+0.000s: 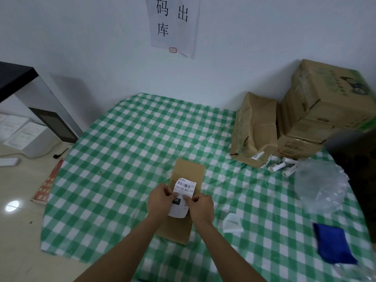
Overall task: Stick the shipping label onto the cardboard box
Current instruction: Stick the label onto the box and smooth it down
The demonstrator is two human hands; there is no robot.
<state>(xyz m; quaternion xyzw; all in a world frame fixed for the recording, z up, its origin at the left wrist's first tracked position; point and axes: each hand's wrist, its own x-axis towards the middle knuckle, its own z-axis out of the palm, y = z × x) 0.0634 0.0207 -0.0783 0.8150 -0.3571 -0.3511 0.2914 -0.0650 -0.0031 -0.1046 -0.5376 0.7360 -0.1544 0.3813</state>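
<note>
A long, flat brown cardboard box (190,171) lies on the green-and-white checked tablecloth (122,159) in the middle of the view. A white shipping label (184,187) with a barcode and black print is held just above the box's middle. My left hand (159,202) pinches the label's left edge. My right hand (200,207) pinches it at the middle, thumb and finger on the paper. The label's lower end curls down between the hands. Whether the label touches the box I cannot tell.
Stacked cardboard boxes (317,110) and a crumpled one (254,131) stand at the back right. Small white tubes (281,166), clear plastic wrap (321,186), a blue cloth (333,244) and a white paper scrap (233,222) lie to the right. A black-topped stand (18,78) is at the left.
</note>
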